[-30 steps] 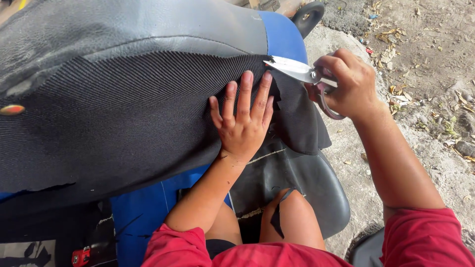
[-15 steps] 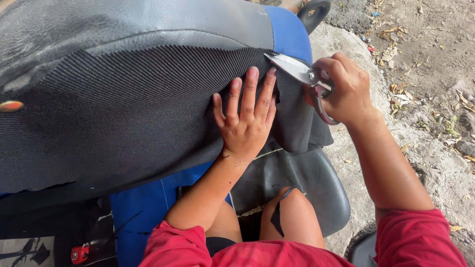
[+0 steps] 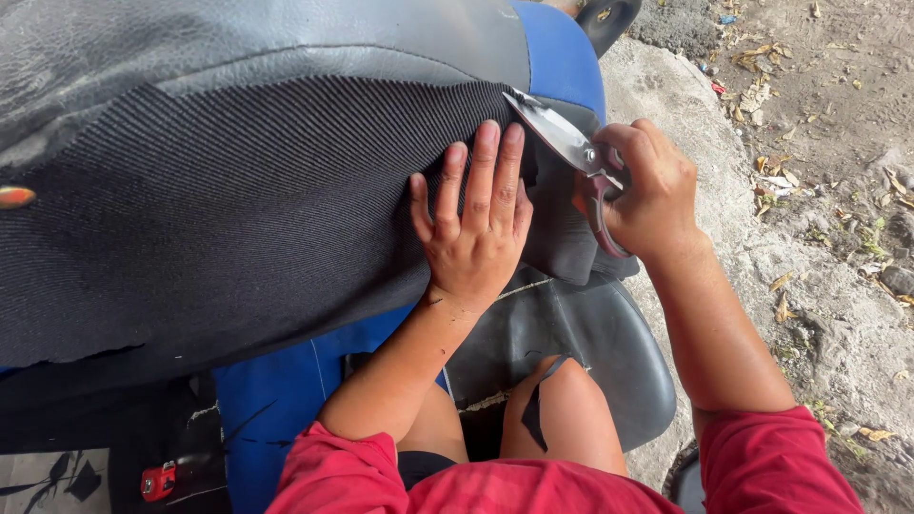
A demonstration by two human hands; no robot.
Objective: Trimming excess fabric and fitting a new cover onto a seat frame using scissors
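Observation:
My left hand (image 3: 474, 227) lies flat with fingers spread on a black ribbed seat cover (image 3: 238, 209) stretched over a motorbike seat. Right beside it, my right hand (image 3: 647, 190) grips the red handles of a pair of scissors (image 3: 562, 138). The silver blades point up and left and meet the cover's edge close to my left fingertips. A loose flap of the black cover (image 3: 562, 238) hangs down between my two hands. Smooth grey-black leather (image 3: 238, 38) forms the seat's upper part.
Blue bodywork (image 3: 562, 57) shows behind the seat and below it (image 3: 276, 390). A black rounded panel (image 3: 590, 343) sits over my knees (image 3: 562, 400). Rough concrete and dirt with dry leaves (image 3: 809, 143) lie to the right. A small red part (image 3: 157, 481) is at lower left.
The scissors and my right hand have shifted slightly left along the cover's edge toward my left fingertips. My left hand stays pressed flat in much the same spot.

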